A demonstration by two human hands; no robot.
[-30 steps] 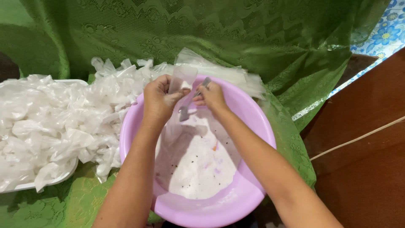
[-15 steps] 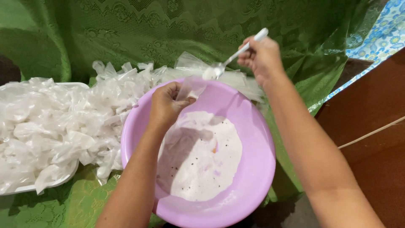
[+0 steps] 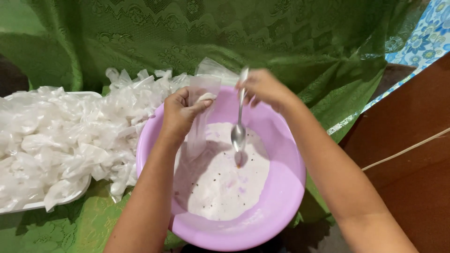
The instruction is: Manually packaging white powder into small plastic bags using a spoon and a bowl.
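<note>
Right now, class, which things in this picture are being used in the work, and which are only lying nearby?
In use:
left hand pinching a small clear bag
right hand holding a metal spoon, bowl end down
purple basin with white powder

Lying about:
heap of clear bags on a white tray
green lace cloth
pale cord

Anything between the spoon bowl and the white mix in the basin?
Nothing visible. The right hand holds the spoon bowl-down just over the white mix in the purple basin. The clear bag in the left hand hangs off to the side.
</note>
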